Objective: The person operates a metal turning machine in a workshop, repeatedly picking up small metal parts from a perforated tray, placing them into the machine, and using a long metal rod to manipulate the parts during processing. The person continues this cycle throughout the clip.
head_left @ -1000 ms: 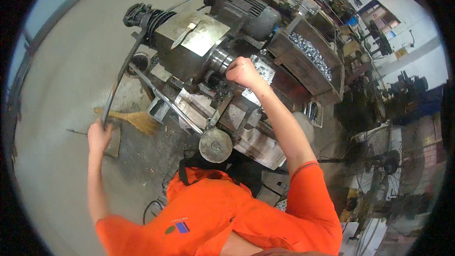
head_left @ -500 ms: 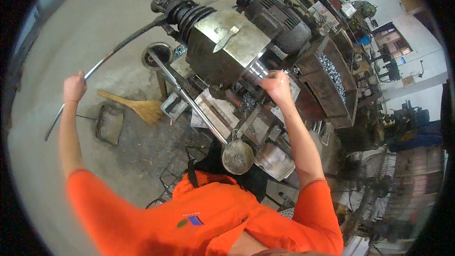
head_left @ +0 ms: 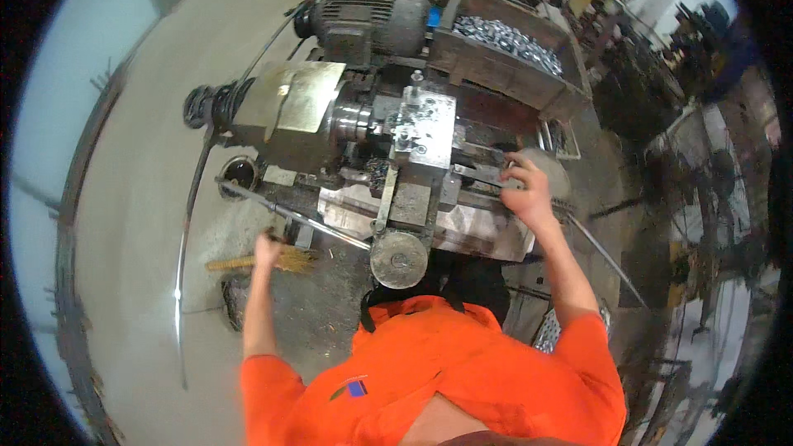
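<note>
A lathe-like machine (head_left: 289, 107) with a metal spindle (head_left: 351, 121) stands before me. My left hand (head_left: 267, 251) is off to its near left, above a straw broom (head_left: 231, 264) on the floor; its fingers are blurred. A long metal lever (head_left: 318, 227) runs just beyond that hand. Further left, a long bent rod (head_left: 192, 206) reaches down from the machine, apart from my hand. At the machine's right end my right hand (head_left: 529, 192) has its fingers spread beside a flat metal bar (head_left: 479, 175); whether they touch it is unclear.
Beside the spindle sits a bright metal block (head_left: 427, 128). A round disc (head_left: 398, 260) is right in front of my body. Behind the machine are a motor (head_left: 368, 25) and a box (head_left: 496, 66) of small shiny metal pieces. A thin rod (head_left: 607, 260) sticks out at the right.
My left hand has let go of the long rod and come in toward the lever. My right hand has left the spindle for the machine's right end. The view has turned.
</note>
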{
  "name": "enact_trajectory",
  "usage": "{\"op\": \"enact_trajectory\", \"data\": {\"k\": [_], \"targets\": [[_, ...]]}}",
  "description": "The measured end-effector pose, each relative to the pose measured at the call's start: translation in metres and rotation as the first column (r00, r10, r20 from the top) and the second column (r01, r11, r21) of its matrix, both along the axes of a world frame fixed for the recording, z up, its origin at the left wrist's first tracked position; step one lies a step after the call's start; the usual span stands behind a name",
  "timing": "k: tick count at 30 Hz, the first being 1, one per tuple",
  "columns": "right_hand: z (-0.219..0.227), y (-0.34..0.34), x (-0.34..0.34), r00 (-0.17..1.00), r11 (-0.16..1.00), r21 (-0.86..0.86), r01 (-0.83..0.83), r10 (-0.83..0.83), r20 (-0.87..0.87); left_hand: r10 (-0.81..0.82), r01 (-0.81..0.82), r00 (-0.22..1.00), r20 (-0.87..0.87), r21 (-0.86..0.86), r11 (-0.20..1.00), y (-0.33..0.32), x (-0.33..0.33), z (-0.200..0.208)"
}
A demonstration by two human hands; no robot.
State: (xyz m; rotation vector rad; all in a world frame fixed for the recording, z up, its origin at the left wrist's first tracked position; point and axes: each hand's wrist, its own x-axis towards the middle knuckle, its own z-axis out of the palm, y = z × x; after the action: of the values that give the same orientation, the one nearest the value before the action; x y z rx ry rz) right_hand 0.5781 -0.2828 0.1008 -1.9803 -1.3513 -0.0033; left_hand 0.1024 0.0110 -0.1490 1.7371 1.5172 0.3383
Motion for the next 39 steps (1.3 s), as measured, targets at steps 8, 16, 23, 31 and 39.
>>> {"op": "enact_trajectory", "data": {"k": [8,16,23,31,39], "targets": [[-0.040,-0.184,0.067,0.903,0.869,-0.247,0.428,-0.422,0.080,-0.349,0.676,0.380,-0.857,0.000,0.737,0.029,0.047,0.035],[-0.119,-0.347,0.169,0.616,0.346,-0.603,0.719,-0.718,0.323,-0.132,0.220,0.942,-0.310,0.270,0.937,0.036,0.002,0.049],[-0.150,-0.362,0.130,0.526,0.207,-0.564,0.799,-0.696,0.489,0.219,-0.223,0.916,0.335,-0.026,0.974,0.028,0.030,0.125],[-0.180,-0.365,-0.030,0.478,0.706,-0.479,0.522,-0.707,-0.520,0.322,-0.337,0.810,0.489,-0.061,0.940,0.014,0.088,0.100],[-0.166,-0.324,-0.069,0.371,0.675,-0.512,0.530,-0.728,-0.576,0.260,-0.283,0.841,0.475,-0.024,0.959,0.033,0.065,0.078]]}}
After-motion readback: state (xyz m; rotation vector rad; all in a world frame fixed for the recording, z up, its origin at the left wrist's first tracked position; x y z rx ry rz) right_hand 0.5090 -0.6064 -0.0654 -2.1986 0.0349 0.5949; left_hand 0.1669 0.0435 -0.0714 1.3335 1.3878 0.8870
